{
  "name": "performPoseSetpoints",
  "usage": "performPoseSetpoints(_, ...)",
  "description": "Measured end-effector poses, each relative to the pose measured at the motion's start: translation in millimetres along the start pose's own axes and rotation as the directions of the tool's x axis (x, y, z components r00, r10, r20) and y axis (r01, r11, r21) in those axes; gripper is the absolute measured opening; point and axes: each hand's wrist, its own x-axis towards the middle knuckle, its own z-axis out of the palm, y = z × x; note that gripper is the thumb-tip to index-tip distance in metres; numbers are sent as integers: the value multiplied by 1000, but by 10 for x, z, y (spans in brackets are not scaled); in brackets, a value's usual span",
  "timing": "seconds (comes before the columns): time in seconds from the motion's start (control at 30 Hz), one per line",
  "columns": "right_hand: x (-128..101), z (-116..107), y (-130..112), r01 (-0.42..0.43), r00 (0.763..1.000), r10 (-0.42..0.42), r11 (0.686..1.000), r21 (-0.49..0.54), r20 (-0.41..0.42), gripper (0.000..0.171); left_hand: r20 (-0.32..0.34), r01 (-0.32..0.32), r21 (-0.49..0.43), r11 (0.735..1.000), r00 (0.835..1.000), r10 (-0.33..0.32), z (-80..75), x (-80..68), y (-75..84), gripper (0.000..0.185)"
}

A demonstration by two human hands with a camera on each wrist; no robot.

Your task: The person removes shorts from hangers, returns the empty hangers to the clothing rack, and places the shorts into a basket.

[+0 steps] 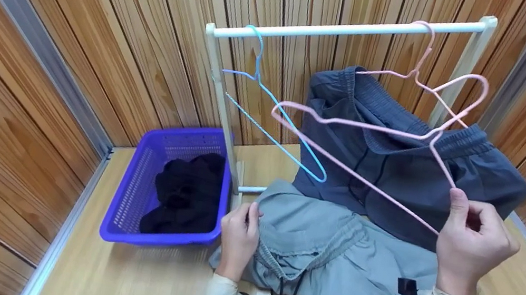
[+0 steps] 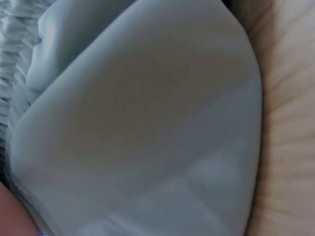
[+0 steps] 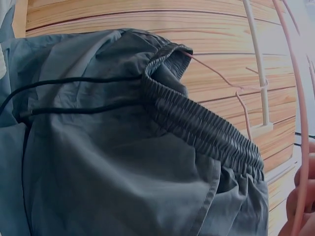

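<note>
My right hand point(image 1: 463, 210) pinches a pink wire hanger point(image 1: 345, 169) by its corner and holds it tilted in the air in front of the rack. The same hanger's wire point(image 3: 301, 128) runs past my fingers point(image 3: 300, 201) in the right wrist view. My left hand point(image 1: 247, 215) grips the waistband edge of light grey shorts point(image 1: 330, 255) lying on the wooden floor; their fabric point(image 2: 138, 128) fills the left wrist view. Behind them, dark grey shorts point(image 1: 400, 160) hang from a second pink hanger point(image 1: 427, 41) on the white rail point(image 1: 347, 29); its wire point(image 3: 211, 69) enters the waistband point(image 3: 202, 123).
A blue wire hanger point(image 1: 271, 95) hangs empty at the rail's left end. A purple basket point(image 1: 127, 194) with black clothes point(image 1: 186, 193) stands on the floor to the left of the rack post point(image 1: 224, 109). Wooden walls close in on three sides.
</note>
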Motion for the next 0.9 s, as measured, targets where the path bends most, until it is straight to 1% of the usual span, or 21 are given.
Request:
performPoseSetpoints(0.13,-14,31,-59,-27,999,26,1000,-14,-32,30,-16,-15,-16,1000,1000,14,13,28,-21,24)
performPoseSetpoints(0.27,-40,76,-87,-29,998,29,999,-14,-54,32,-23,-9,-24,1000,1000,8,28,127,-3,25)
performPoseSetpoints(0.3,-49,89,-91,-25,998,24,1000,-12,-57,33,-34,-16,-37,999,999,15,55,149,-35,27)
performPoseSetpoints(0.4,-71,134,-104,-5,998,4,1000,-14,-58,35,-29,18,-32,999,999,-19,62,263,-14,29)
performPoseSetpoints(0.43,-76,141,-103,4,998,-5,1000,-18,-56,36,-34,32,-44,999,999,-33,114,282,-70,33)
performPoseSetpoints(0.47,-77,149,-104,15,999,-16,1000,-19,-52,37,-36,36,-48,998,999,-38,122,326,-56,35)
performPoseSetpoints(0.5,-76,163,-110,29,998,-30,999,-17,-52,37,-34,56,-49,997,998,-58,128,378,-38,35)
performPoseSetpoints(0.53,-70,179,-121,45,998,-45,999,-15,-51,37,-22,90,-37,995,996,-91,109,445,22,33)
performPoseSetpoints(0.57,-62,197,-132,61,997,-61,998,-13,-50,36,-20,110,-37,993,994,-111,108,504,43,33)
performPoseSetpoints(0.63,-39,232,-159,89,995,-90,996,-10,-45,36,-33,137,-39,990,990,-139,100,629,77,33)
performPoseSetpoints(0.67,-23,252,-176,101,994,-101,995,-10,-43,35,-33,152,-24,988,988,-153,54,714,149,30)
performPoseSetpoints(0.7,-5,271,-191,117,992,-117,993,-15,-44,35,-40,177,-18,984,983,-178,50,780,150,28)
performPoseSetpoints(0.8,49,320,-224,149,988,-151,988,-41,-41,36,-100,220,-22,975,970,-221,32,974,129,27)
performPoseSetpoints(0.9,112,373,-268,198,979,-202,977,-74,-39,37,-167,276,-52,960,945,-281,12,1163,102,20)
